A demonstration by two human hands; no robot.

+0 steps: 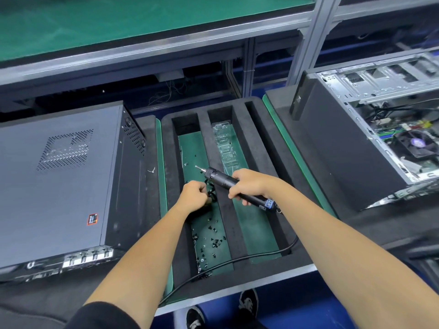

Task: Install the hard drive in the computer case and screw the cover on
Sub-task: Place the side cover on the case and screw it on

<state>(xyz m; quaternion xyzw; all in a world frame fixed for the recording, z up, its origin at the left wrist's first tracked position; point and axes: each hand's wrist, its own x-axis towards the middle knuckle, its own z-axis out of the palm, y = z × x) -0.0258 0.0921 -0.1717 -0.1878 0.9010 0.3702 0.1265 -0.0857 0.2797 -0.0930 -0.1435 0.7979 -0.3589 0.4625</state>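
Gripping the screwdriver, bit aimed up-left, right hand; left hand pinches cable.

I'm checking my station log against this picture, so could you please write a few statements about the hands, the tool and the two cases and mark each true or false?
1. The right hand grips the electric screwdriver. True.
2. The loose screws lie in the foam tray's right slot. False: they lie in the left slot.
3. The closed case lies left of the tray. True.
4. The open case has its side cover on. False: its inside is exposed.
5. The left hand lies flat and open. False: its fingers are curled over the screw slot.
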